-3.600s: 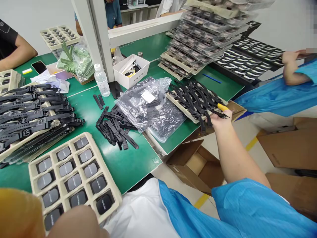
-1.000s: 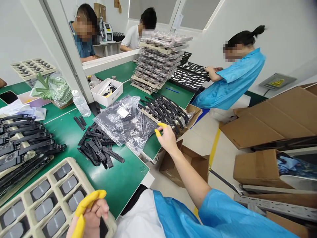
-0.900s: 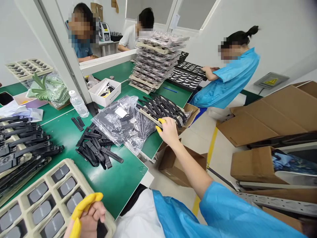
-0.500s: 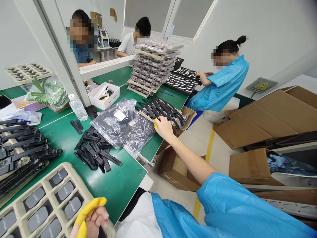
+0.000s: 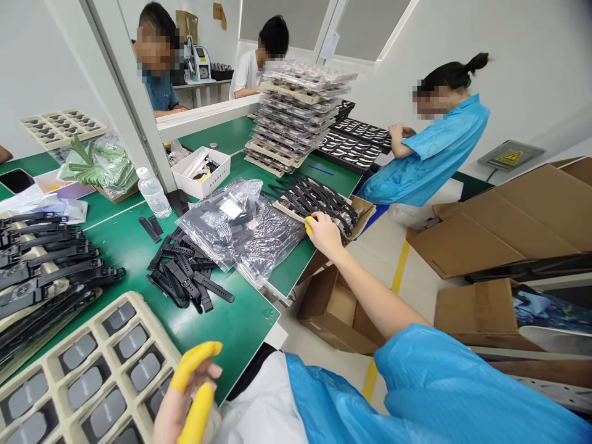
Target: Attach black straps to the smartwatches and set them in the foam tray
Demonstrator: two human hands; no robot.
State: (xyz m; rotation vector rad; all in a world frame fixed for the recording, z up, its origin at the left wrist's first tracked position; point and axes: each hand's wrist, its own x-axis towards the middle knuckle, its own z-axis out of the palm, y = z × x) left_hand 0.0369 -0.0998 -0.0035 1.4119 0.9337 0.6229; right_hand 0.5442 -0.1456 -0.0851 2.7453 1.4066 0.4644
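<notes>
My right hand (image 5: 325, 234) is stretched out at the near edge of a tray of watches (image 5: 319, 198) with black straps lying across it. A yellow cover shows on its thumb, the other fingers curl at the tray's edge, and their tips are partly hidden. My left hand (image 5: 192, 391), with yellow covers on thumb and forefinger, hovers low beside a beige tray (image 5: 99, 346) of dark square pieces in compartments. Its fingers are apart and hold nothing. Between the hands lie a pile of loose black watch straps (image 5: 187, 274) and clear plastic bags (image 5: 243, 228) with dark contents.
Watches with black straps (image 5: 44, 271) are stacked at the left. A water bottle (image 5: 153, 192) and a white box (image 5: 203, 172) stand behind the straps. Stacked trays (image 5: 298, 117) rise farther back. Cardboard boxes (image 5: 345, 308) are below at the right. Several co-workers sit beyond.
The view has shifted slightly, so most things appear farther right. My left hand has spread its thumb and forefinger apart. My right hand stays at the watch tray's edge.
</notes>
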